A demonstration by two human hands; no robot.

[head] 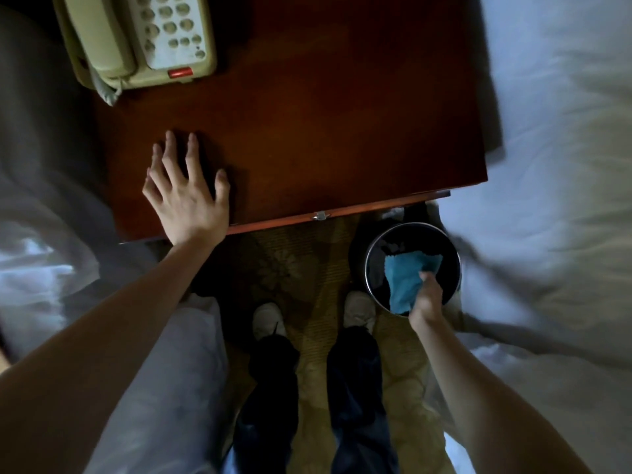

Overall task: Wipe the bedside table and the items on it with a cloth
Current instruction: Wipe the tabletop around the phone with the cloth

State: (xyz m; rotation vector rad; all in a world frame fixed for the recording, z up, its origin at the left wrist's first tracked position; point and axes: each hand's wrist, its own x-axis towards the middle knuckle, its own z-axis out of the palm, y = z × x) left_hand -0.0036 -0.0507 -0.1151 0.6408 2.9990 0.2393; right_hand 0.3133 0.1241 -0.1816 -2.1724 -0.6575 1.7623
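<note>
Cloth (407, 278) lower right, over bin (372, 248) | right hand (425, 299) pinches its near edge | left hand (186, 193) flat, fingers spread, on table (325, 131) | phone (136, 39) upper left | cloth likely soft, light, limp: bunch it in the palm for wiping

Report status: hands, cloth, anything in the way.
Left hand open, flat on bedside table. Right hand grips blue cloth over the round bin. Telephone on table's far left corner.

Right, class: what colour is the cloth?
The cloth is blue, clearest in the head view.
</note>
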